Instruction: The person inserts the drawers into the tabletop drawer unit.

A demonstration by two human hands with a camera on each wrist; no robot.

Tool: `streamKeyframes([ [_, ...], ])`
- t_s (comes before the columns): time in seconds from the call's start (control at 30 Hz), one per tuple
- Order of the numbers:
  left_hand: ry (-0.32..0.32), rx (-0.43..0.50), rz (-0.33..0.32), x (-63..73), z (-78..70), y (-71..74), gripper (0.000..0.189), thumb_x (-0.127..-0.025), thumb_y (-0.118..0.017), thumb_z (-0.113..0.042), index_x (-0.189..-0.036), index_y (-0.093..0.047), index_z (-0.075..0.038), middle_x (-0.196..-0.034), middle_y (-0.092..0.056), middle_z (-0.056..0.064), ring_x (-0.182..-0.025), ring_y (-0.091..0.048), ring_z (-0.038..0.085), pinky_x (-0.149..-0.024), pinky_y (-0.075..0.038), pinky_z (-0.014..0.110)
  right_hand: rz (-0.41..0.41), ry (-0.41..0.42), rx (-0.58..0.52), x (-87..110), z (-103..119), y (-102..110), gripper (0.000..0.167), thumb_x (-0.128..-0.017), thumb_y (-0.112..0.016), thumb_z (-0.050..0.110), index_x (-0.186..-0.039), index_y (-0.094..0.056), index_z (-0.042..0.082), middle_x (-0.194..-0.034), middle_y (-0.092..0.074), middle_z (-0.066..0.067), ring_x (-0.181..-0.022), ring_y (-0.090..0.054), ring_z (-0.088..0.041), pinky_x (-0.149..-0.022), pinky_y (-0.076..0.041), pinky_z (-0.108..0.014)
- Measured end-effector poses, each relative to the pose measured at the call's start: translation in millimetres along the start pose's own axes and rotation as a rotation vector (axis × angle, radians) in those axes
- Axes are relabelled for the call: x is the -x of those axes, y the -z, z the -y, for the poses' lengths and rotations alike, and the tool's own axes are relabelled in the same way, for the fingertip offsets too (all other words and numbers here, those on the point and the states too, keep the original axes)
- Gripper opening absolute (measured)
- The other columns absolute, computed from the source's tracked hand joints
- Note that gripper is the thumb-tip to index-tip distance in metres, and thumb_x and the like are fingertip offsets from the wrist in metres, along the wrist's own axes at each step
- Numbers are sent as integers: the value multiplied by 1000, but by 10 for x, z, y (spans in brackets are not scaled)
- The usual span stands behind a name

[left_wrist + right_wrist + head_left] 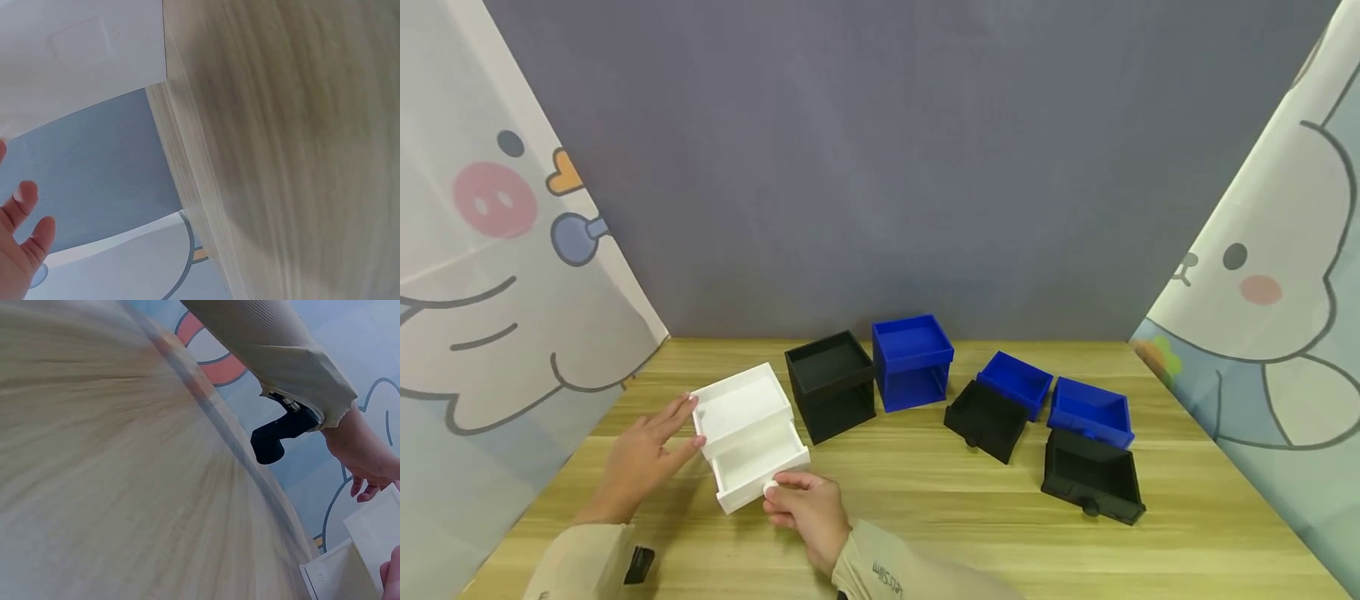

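On the left of the table, in the head view, stands a small white cabinet (741, 404) with its lower drawer (756, 458) pulled part way out towards me. My right hand (812, 512) pinches the round white knob (771, 487) on the drawer's front. At the cabinet's left side rests my left hand (643, 454), its fingers extended along the wall and top edge. In the left wrist view the cabinet's side (94, 50) shows above the left fingers (39, 240). The right wrist view catches only the right fingertips (392, 575) at its edge.
A black cabinet (831, 392) and a blue cabinet (913, 362) with hollow fronts stand right of the white one. Further right lie blue drawers (1015, 379) and black drawers (1093, 475), close together. A grey panel (910, 183) rises behind the table (917, 517).
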State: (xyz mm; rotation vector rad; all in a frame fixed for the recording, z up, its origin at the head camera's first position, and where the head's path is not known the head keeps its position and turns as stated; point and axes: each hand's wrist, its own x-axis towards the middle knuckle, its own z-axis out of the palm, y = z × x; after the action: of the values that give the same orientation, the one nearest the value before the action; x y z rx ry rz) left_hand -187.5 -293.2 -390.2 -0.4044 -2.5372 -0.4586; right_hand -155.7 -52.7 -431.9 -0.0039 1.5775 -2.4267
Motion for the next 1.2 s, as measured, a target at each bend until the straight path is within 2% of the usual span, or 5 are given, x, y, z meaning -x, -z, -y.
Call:
streamKeyframes([
  [0.2, -14, -9, -2, 0, 24, 2, 59, -88, -64, -36, -132, -54, 2, -133, -52, 24, -66, -60, 29, -70, -44, 57, -10, 17, -9, -32, 9, -72, 18, -81, -68, -8, -99, -67, -9, -80, -70, -12, -63, -64, -11, -58, -53, -23],
  [0.4, 2, 3, -9, -17, 8, 11, 59, -88, -65, -36, -132, -55, 2, -133, -52, 24, -74, -58, 37, -68, -44, 59, -9, 24, -29, -62, 43, -123, 16, -81, -68, -9, -96, -66, -8, -79, -70, -13, -63, -64, -11, -59, -53, -23],
  [0.6, -1, 12, 7, -11, 6, 7, 59, -88, -64, -34, -133, -54, 3, -133, -51, 25, -55, -61, 21, -79, -40, 62, -29, 34, -41, -123, 46, -161, 16, -79, -69, -8, -95, -67, -9, -78, -69, -14, -63, -64, -11, -58, -52, -22],
  [0.97, 11, 22, -5, 7, 27, -30, 59, -87, -65, -33, -134, -54, 1, -134, -51, 24, -76, -55, 36, -70, -42, 58, -39, 54, -25, -204, 50, -193, 17, -80, -69, -7, -97, -67, -10, -75, -68, -10, -62, -64, -11, -58, -52, -22],
  [1.2, 14, 29, 2, -1, 34, -39, 60, -88, -65, -33, -136, -51, 1, -134, -50, 26, -76, -56, 37, -75, -41, 58, -64, 78, -17, -250, 43, -235, 16, -80, -69, -7, -96, -68, -11, -76, -69, -13, -62, -65, -12, -57, -53, -23],
])
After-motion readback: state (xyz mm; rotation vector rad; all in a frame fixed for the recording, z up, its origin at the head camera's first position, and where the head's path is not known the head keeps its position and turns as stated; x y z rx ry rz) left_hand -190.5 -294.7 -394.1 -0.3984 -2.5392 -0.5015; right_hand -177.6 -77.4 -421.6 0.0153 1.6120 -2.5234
